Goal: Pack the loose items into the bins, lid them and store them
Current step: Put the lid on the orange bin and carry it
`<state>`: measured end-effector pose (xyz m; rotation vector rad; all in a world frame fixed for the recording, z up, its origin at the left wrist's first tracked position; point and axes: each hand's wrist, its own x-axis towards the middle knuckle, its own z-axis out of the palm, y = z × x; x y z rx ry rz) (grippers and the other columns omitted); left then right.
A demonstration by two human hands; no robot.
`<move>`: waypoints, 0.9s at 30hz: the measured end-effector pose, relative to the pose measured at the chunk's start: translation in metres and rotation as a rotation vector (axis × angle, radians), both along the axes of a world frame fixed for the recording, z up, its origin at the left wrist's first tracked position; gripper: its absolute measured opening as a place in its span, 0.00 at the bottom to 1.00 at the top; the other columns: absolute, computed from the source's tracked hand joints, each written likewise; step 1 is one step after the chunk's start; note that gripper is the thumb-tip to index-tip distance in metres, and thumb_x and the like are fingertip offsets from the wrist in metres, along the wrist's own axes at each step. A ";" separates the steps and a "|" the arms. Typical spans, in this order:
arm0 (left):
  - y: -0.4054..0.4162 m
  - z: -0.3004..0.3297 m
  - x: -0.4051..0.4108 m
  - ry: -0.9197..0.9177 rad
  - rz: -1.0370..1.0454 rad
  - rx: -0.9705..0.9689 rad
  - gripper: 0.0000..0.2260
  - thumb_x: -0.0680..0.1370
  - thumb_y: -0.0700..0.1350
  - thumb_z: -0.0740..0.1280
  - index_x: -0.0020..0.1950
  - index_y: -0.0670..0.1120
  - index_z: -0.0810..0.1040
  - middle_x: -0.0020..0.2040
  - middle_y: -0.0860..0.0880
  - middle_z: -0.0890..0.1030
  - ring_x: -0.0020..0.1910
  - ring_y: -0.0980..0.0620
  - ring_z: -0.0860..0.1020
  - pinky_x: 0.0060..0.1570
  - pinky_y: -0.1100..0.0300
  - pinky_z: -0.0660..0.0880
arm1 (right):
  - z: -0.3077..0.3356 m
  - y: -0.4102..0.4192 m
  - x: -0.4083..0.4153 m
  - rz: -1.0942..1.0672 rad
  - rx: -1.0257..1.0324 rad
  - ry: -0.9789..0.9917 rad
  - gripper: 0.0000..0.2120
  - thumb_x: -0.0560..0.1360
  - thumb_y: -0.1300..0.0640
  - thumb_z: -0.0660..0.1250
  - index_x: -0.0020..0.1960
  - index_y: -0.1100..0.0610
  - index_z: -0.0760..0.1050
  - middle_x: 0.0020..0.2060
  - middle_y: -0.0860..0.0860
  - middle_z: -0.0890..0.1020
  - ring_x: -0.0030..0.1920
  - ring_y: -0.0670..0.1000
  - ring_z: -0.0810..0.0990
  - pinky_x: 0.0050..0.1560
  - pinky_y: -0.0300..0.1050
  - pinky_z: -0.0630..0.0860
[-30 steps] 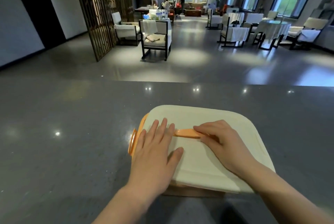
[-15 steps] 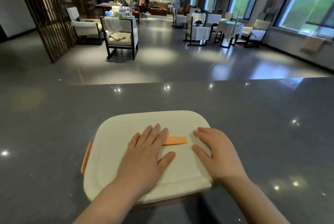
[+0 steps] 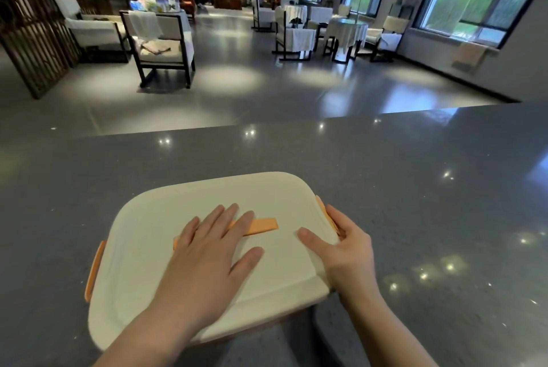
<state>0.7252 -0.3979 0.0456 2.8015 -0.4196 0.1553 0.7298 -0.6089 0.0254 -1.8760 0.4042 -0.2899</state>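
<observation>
A cream lid (image 3: pixel 166 218) with an orange handle strip (image 3: pixel 262 225) covers a bin on the grey counter. Orange clips show at its left edge (image 3: pixel 94 270) and right edge (image 3: pixel 323 209). My left hand (image 3: pixel 207 260) lies flat on the lid's middle, fingers spread over the strip. My right hand (image 3: pixel 345 251) wraps the lid's right edge, thumb on top and fingers curled down by the right clip. The bin's body and contents are hidden under the lid.
The grey speckled counter (image 3: pixel 415 188) stretches wide to both sides; its far edge runs across the middle of the view. Beyond it lie a shiny floor, armchairs (image 3: pixel 160 40), draped tables (image 3: pixel 345 31) and people far off.
My right hand slid from the lid's top to its right edge, beside the clip. My left hand stayed flat on the lid. The view swung to the right.
</observation>
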 end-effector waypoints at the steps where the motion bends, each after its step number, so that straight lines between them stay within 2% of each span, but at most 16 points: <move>1: 0.000 0.000 0.000 0.002 0.000 -0.006 0.29 0.74 0.68 0.39 0.75 0.64 0.45 0.77 0.61 0.45 0.75 0.60 0.40 0.73 0.57 0.38 | 0.001 0.000 0.000 0.003 -0.020 -0.011 0.35 0.63 0.48 0.80 0.67 0.49 0.74 0.56 0.41 0.81 0.56 0.45 0.79 0.57 0.46 0.77; 4: 0.000 -0.001 0.000 0.008 -0.001 -0.013 0.28 0.74 0.67 0.40 0.75 0.63 0.46 0.77 0.61 0.45 0.75 0.60 0.40 0.73 0.56 0.39 | 0.003 -0.001 -0.002 0.022 -0.135 -0.033 0.31 0.65 0.47 0.77 0.66 0.45 0.74 0.51 0.33 0.78 0.53 0.38 0.77 0.49 0.26 0.70; 6: 0.000 -0.001 0.000 0.009 0.000 -0.007 0.28 0.74 0.67 0.40 0.75 0.64 0.46 0.77 0.61 0.45 0.75 0.60 0.40 0.73 0.56 0.39 | 0.005 -0.002 -0.003 0.046 -0.210 -0.029 0.29 0.67 0.46 0.76 0.67 0.44 0.73 0.52 0.32 0.78 0.54 0.38 0.76 0.46 0.21 0.67; 8: 0.001 -0.002 0.000 0.017 -0.002 -0.005 0.29 0.74 0.67 0.39 0.75 0.64 0.45 0.77 0.61 0.45 0.75 0.60 0.40 0.73 0.56 0.39 | 0.007 -0.002 -0.004 0.080 -0.274 -0.010 0.29 0.69 0.45 0.74 0.68 0.46 0.72 0.58 0.39 0.80 0.59 0.42 0.77 0.52 0.28 0.69; 10: 0.001 -0.001 0.000 0.023 -0.006 -0.015 0.28 0.75 0.67 0.41 0.75 0.63 0.46 0.77 0.61 0.45 0.75 0.60 0.40 0.73 0.57 0.39 | 0.013 0.000 -0.004 0.122 -0.349 0.007 0.29 0.71 0.45 0.71 0.70 0.47 0.70 0.60 0.42 0.79 0.61 0.46 0.76 0.54 0.36 0.70; 12: 0.002 0.001 0.000 0.012 -0.015 -0.056 0.26 0.77 0.65 0.45 0.75 0.63 0.49 0.77 0.60 0.48 0.75 0.60 0.43 0.73 0.58 0.38 | 0.019 0.006 -0.003 0.192 -0.522 0.059 0.26 0.76 0.45 0.64 0.73 0.47 0.65 0.65 0.44 0.74 0.66 0.50 0.72 0.58 0.42 0.69; 14: 0.006 0.006 -0.002 -0.015 0.011 -0.161 0.23 0.79 0.60 0.51 0.74 0.60 0.57 0.76 0.60 0.54 0.75 0.61 0.49 0.72 0.62 0.39 | 0.025 0.021 -0.002 0.317 -0.844 0.075 0.22 0.81 0.48 0.55 0.74 0.47 0.62 0.74 0.46 0.63 0.74 0.50 0.59 0.71 0.43 0.57; 15: 0.011 0.009 -0.004 -0.044 0.053 -0.224 0.21 0.79 0.58 0.54 0.72 0.59 0.62 0.75 0.60 0.58 0.74 0.61 0.53 0.71 0.64 0.40 | 0.026 0.030 0.000 0.402 -0.934 0.011 0.21 0.81 0.48 0.53 0.74 0.46 0.62 0.75 0.45 0.60 0.75 0.48 0.55 0.73 0.41 0.49; 16: 0.019 0.011 -0.008 -0.086 0.109 -0.272 0.19 0.79 0.56 0.56 0.70 0.58 0.66 0.73 0.59 0.62 0.72 0.61 0.57 0.72 0.64 0.43 | 0.027 0.042 0.002 0.498 -0.948 -0.052 0.21 0.81 0.47 0.52 0.74 0.44 0.62 0.75 0.44 0.60 0.75 0.47 0.54 0.72 0.38 0.45; 18: 0.040 0.011 -0.018 -0.179 0.225 -0.303 0.17 0.78 0.55 0.59 0.67 0.57 0.71 0.70 0.58 0.68 0.70 0.59 0.62 0.73 0.60 0.49 | 0.030 0.067 0.003 0.687 -0.903 -0.120 0.24 0.79 0.40 0.50 0.74 0.41 0.59 0.75 0.41 0.60 0.74 0.43 0.54 0.69 0.33 0.42; 20: 0.065 0.006 -0.029 -0.216 0.339 -0.290 0.17 0.78 0.53 0.62 0.66 0.55 0.72 0.70 0.56 0.69 0.70 0.55 0.63 0.72 0.58 0.53 | 0.030 0.091 0.004 0.843 -0.922 -0.202 0.26 0.78 0.36 0.49 0.74 0.40 0.57 0.74 0.39 0.59 0.74 0.42 0.54 0.69 0.33 0.40; 23: 0.093 -0.005 -0.041 -0.099 0.480 -0.341 0.21 0.77 0.54 0.62 0.70 0.55 0.66 0.73 0.57 0.63 0.72 0.55 0.59 0.71 0.59 0.53 | 0.028 0.122 0.009 1.013 -0.973 -0.294 0.25 0.78 0.36 0.48 0.74 0.39 0.59 0.75 0.39 0.59 0.74 0.43 0.53 0.73 0.40 0.44; 24: 0.098 -0.008 -0.044 -0.046 0.489 -0.419 0.21 0.77 0.54 0.62 0.70 0.56 0.65 0.72 0.58 0.64 0.71 0.56 0.61 0.69 0.60 0.57 | 0.027 0.129 0.011 1.043 -0.978 -0.306 0.25 0.78 0.35 0.47 0.74 0.39 0.59 0.75 0.39 0.59 0.75 0.42 0.53 0.73 0.41 0.44; 26: 0.100 -0.012 -0.048 0.045 0.483 -0.623 0.20 0.77 0.56 0.63 0.67 0.61 0.64 0.64 0.65 0.71 0.63 0.60 0.69 0.57 0.65 0.66 | 0.024 0.134 0.013 1.062 -0.965 -0.320 0.25 0.77 0.34 0.46 0.73 0.37 0.59 0.75 0.37 0.59 0.74 0.41 0.52 0.71 0.38 0.43; 27: 0.099 -0.012 -0.049 0.092 0.490 -0.708 0.18 0.76 0.56 0.63 0.65 0.64 0.63 0.60 0.67 0.73 0.59 0.63 0.72 0.52 0.68 0.68 | 0.023 0.134 0.014 1.060 -0.958 -0.320 0.26 0.77 0.34 0.45 0.73 0.36 0.59 0.74 0.36 0.59 0.74 0.40 0.52 0.70 0.36 0.43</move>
